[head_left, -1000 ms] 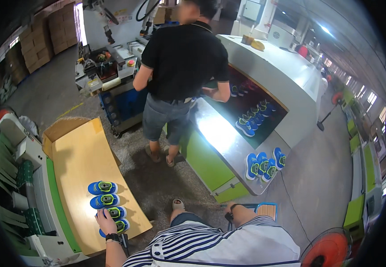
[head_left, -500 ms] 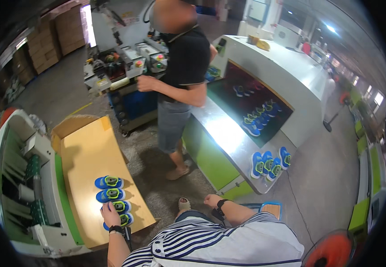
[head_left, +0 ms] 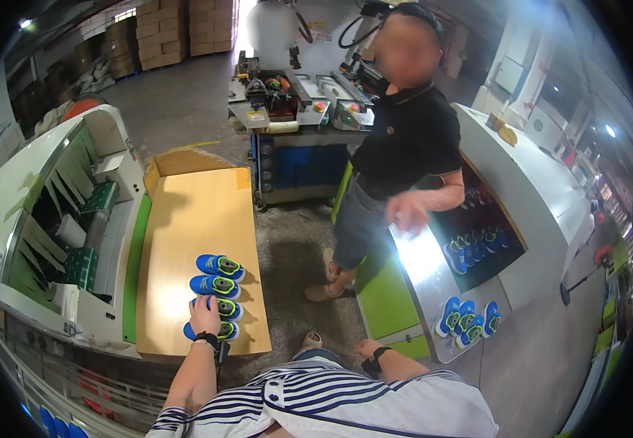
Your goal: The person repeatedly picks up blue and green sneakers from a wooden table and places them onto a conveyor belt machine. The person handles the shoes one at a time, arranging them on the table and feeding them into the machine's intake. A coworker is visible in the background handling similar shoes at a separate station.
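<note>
Several blue sports shoes [head_left: 215, 286] with lime-green trim and dark grey insides lie side by side on the light wooden table [head_left: 192, 212] at my left. My left hand [head_left: 205, 316] is over the one second from the near end, its fingers bent round the toe part of that shoe [head_left: 229, 310]. The hand hides part of this shoe and of the nearest one. My right hand [head_left: 367, 349] hangs in front of my body, fingers curled, with nothing visible in it. It is apart from the metal table on the right.
A co-worker [head_left: 407, 135] stands ahead between the tables, one hand blurred. More blue shoes [head_left: 466, 321] stand on the metal table end [head_left: 444, 350]; others [head_left: 469, 248] are in the machine opening. A white machine with strip curtains [head_left: 61, 190] borders the wooden table.
My view has swung left, so both tables appear shifted right. The co-worker has turned toward me, one arm now by the metal table. My left hand stays at the near shoes, its fingers now over one.
</note>
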The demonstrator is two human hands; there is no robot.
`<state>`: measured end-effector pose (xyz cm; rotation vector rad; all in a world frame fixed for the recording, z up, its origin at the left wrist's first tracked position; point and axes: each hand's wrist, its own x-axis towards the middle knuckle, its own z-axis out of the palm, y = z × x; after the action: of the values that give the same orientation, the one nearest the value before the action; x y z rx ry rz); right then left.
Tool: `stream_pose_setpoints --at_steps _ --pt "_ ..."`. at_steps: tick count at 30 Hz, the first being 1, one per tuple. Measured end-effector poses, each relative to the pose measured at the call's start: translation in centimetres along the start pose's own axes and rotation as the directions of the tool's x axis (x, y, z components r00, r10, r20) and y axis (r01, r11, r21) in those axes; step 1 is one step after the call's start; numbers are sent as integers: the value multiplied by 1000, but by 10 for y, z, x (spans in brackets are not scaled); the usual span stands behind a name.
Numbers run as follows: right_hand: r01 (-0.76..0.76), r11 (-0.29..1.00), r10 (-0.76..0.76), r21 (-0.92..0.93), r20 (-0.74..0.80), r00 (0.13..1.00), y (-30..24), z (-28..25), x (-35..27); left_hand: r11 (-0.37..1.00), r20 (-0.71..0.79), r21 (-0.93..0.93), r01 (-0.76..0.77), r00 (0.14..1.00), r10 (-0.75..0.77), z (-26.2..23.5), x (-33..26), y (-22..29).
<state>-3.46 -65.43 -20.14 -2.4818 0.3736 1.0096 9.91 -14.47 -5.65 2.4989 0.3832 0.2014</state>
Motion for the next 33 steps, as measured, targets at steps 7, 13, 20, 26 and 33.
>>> stream_pose_setpoints --at_steps 7,13,20,26,33 --pt "-10 996 15 87 -54 998 -15 1 -5 998 7 13 54 998 -54 -1 -1 1" --pt "-20 988 24 152 -26 999 -10 7 -12 999 -3 12 53 999 -53 4 -1 -2" --pt "-15 995 18 99 -30 999 5 15 -15 999 -18 14 33 999 -33 7 -1 -7" --pt "-69 988 62 137 58 996 4 20 -12 999 -18 15 31 999 -30 7 0 -11" --pt "-45 990 33 133 90 995 -4 13 -20 997 -14 5 72 997 -72 3 -3 -5"
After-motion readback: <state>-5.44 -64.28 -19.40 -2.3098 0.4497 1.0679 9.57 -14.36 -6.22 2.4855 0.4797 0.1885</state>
